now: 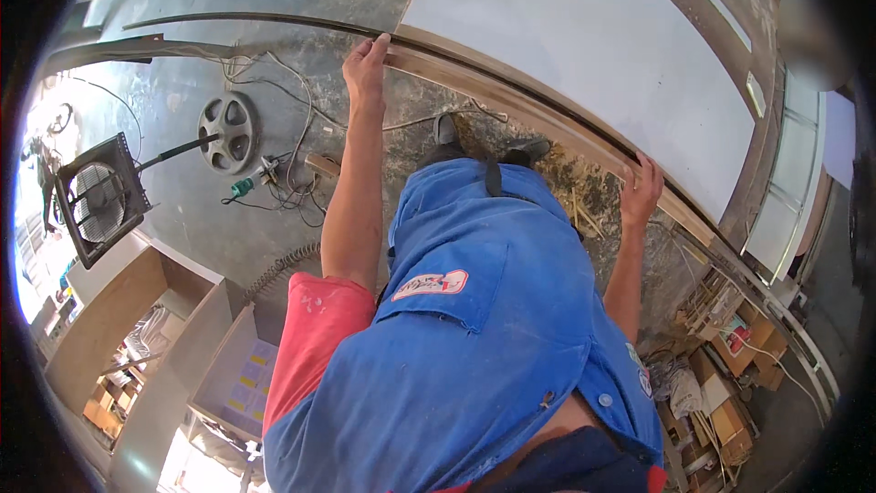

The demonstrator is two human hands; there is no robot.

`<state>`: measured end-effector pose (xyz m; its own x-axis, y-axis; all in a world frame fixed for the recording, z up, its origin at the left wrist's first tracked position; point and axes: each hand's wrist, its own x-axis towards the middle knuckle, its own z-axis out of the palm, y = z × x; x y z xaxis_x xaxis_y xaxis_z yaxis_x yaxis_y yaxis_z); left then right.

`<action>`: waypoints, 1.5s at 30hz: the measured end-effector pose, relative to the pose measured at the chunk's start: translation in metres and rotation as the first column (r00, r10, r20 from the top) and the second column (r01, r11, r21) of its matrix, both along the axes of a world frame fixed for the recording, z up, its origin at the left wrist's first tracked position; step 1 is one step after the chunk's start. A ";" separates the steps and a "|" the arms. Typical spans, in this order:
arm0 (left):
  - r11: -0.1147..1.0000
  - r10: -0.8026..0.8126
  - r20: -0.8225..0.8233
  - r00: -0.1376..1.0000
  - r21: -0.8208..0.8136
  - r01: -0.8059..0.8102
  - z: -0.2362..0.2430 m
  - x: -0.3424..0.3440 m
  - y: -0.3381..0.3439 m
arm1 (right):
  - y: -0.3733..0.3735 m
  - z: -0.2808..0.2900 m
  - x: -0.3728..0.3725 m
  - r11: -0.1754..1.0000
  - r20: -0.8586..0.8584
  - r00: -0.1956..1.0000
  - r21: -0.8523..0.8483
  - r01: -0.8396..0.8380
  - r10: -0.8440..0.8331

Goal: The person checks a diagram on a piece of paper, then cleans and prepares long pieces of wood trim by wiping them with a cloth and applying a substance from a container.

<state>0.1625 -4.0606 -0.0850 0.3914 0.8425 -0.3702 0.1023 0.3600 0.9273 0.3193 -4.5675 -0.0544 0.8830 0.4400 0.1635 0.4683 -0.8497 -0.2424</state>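
A long, thin dark strip [246, 17] runs along the near edge of a large white panel [584, 46] and sticks out far past its left end. My left hand [367, 68] is closed on the strip near the panel's left corner, thumb uppermost. Farther right, my right hand [642, 187] grips the same strip near the panel's right end, its fingertips over the top. Below the strip shows a light wooden edge [511, 110]. Whether the strip touches the panel along its whole length I cannot tell.
A pedestal fan [99, 199] with a round base [228, 132] lies to the left. Loose cables [306, 110] and a green plug [242, 187] are on the floor. Wooden cabinet boxes [182, 310] stand at lower left. Wood scraps [730, 402] are piled at lower right.
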 end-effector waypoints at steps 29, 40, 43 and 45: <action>0.961 -0.012 0.171 0.985 -0.271 0.059 -0.051 -0.049 0.111 | 0.061 0.000 -0.017 0.973 0.055 0.983 0.143 -0.183 0.176; 0.953 0.084 0.171 0.982 -0.301 -0.029 -0.081 -0.061 0.147 | 0.082 -0.020 -0.036 0.943 0.120 0.980 0.275 -0.189 0.161; 0.966 0.067 0.100 0.993 -0.256 -0.039 -0.073 -0.065 0.157 | 0.062 -0.018 -0.031 0.953 0.166 0.981 0.267 -0.140 0.097; 0.979 0.064 0.045 0.997 -0.199 -0.054 -0.069 -0.064 0.159 | 0.057 -0.020 -0.026 0.953 0.168 0.982 0.273 -0.129 0.085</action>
